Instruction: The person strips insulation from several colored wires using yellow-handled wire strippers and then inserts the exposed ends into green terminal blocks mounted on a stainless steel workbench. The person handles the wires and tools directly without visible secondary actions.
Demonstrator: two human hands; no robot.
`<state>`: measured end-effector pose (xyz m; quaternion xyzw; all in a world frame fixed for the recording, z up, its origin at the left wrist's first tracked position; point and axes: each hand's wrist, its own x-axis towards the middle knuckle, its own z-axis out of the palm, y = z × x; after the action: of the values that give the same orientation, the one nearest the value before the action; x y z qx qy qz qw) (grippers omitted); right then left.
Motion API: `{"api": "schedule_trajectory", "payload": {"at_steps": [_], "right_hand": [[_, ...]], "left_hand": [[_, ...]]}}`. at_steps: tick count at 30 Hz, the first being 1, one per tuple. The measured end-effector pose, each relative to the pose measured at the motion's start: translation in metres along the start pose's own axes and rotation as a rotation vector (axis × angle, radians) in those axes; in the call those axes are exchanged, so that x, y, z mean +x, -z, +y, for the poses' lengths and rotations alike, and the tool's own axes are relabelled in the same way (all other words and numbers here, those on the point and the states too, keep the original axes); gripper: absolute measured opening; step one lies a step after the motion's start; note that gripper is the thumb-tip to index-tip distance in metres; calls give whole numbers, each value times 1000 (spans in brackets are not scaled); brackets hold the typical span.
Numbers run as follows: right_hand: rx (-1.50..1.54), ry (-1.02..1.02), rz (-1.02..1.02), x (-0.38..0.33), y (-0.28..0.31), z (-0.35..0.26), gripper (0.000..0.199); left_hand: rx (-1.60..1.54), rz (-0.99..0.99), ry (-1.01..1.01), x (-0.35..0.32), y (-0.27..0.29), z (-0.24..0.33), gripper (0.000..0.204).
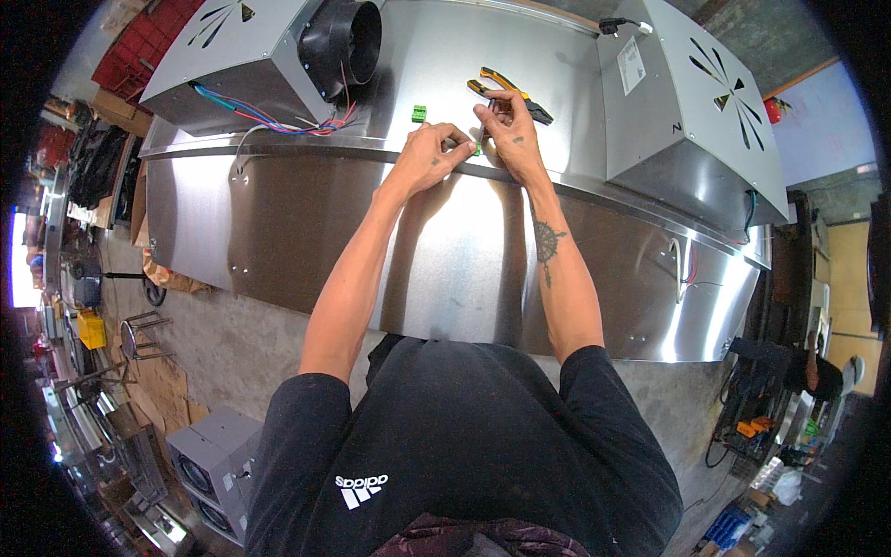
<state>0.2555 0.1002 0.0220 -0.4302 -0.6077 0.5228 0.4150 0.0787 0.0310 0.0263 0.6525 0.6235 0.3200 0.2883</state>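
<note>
While left hand [430,159] pinches small green terminal block [478,149] at near edge of steel top [422,56], right hand [513,136] grips slim tool [493,108] beside it. Block likely light, stiff, brittle; hold by sides, fingertip pressure only.

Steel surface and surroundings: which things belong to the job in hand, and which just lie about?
Likely the job:
small green piece by the left hand
green block
pliers near the right hand

Seemingly just lying about:
stool
yellow container
</note>
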Motion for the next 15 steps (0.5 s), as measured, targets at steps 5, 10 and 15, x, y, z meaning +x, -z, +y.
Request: {"api": "schedule_trajectory", "payload": {"at_steps": [5, 10, 15], "right_hand": [[334, 44, -87, 4, 3, 16, 39], [7, 32, -72, 0, 1, 0, 35], [299, 52, -83, 2, 3, 14, 36]], "left_hand": [[-13, -3, -13, 1, 0, 2, 41], [-21, -7, 3, 2, 0, -3, 40], [-3, -6, 4, 0, 2, 6, 42]]}}
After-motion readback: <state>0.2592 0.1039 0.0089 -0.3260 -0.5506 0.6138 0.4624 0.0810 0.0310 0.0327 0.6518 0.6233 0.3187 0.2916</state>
